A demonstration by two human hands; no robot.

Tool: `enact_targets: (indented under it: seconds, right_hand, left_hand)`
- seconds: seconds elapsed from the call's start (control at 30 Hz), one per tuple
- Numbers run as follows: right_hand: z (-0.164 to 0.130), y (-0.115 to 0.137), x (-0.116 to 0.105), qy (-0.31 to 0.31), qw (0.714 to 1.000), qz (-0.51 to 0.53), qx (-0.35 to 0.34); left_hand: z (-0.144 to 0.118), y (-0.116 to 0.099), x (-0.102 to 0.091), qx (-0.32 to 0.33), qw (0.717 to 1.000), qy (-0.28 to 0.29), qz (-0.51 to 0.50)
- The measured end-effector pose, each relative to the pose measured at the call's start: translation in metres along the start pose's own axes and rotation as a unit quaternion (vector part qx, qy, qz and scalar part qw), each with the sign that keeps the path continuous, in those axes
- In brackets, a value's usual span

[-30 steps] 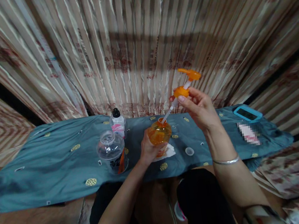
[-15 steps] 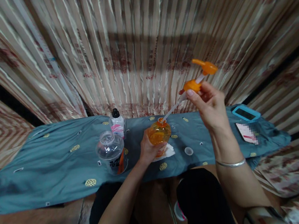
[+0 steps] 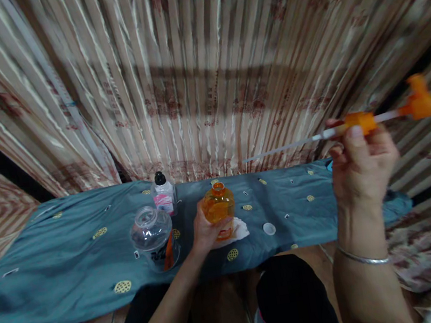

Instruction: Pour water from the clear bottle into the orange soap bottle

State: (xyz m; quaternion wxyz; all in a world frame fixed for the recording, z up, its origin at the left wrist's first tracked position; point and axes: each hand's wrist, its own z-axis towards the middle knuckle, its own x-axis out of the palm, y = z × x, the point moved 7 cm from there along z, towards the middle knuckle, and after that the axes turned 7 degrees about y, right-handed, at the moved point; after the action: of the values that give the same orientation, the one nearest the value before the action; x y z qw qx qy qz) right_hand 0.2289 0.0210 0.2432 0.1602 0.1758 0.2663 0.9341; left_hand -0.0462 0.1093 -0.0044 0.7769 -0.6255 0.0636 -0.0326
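My left hand (image 3: pixel 205 229) is closed around the side of a clear orange bottle (image 3: pixel 219 204), which stands upright with its neck uncapped. Under the bottle lies a crumpled white tissue (image 3: pixel 241 229). Raised at the right, my right hand (image 3: pixel 362 160) grips an orange pump dispenser (image 3: pixel 360 123) by its collar. The pump's head points right, and its long thin white tube (image 3: pixel 283 149) stretches left, out of the bottle and well above the table. A small round white cap (image 3: pixel 269 229) rests on the cloth to the right of the tissue.
Left of the bottle stand a clear wide plastic jar (image 3: pixel 151 237) and, behind it, a clear bottle with a black cap and pink label (image 3: pixel 163 194). A teal patterned cloth (image 3: pixel 79 259) covers the narrow table. Pleated curtains (image 3: pixel 186 79) hang close behind it.
My right hand has moved right with the pump, and the tube has come out of the bottle neck. The orange bottle now stands more upright in my left hand. The view has shifted slightly.
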Motion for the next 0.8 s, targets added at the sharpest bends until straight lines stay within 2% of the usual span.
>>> enact_targets:
  seconds: [0.1, 0.17, 0.27, 0.37, 0.47, 0.57, 0.7, 0.8]
  right_hand:
    - [-0.026, -0.062, 0.005, 0.074, 0.991, -0.090, 0.059]
    - [-0.052, -0.110, 0.017, 0.172, 0.965, -0.170, 0.103]
    - [-0.094, -0.171, 0.036, 0.344, 0.889, -0.272, 0.134]
    - [-0.128, -0.208, 0.046, 0.477, 0.798, -0.342, 0.137]
    - [-0.150, -0.228, 0.044, 0.568, 0.711, -0.390, 0.138]
    - [-0.161, -0.238, 0.034, 0.615, 0.643, -0.433, 0.142]
    - [-0.168, -0.242, 0.021, 0.637, 0.590, -0.474, 0.150]
    - [-0.169, -0.240, 0.014, 0.640, 0.577, -0.485, 0.153]
  left_hand:
    - [-0.001, 0.002, -0.001, -0.011, 1.000, 0.005, 0.006]
    - [-0.001, 0.002, -0.001, -0.014, 1.000, 0.016, 0.008]
    - [-0.001, 0.002, 0.000, -0.009, 1.000, 0.023, 0.017]
    - [0.000, 0.003, 0.000, -0.012, 0.999, 0.020, 0.028]
    - [0.000, 0.003, 0.001, -0.023, 0.999, 0.019, 0.032]
    - [0.000, -0.001, 0.002, -0.018, 0.999, 0.028, 0.034]
    - [0.000, -0.001, 0.004, -0.011, 0.999, 0.041, 0.008]
    - [0.001, 0.003, 0.006, -0.004, 0.999, 0.047, -0.013]
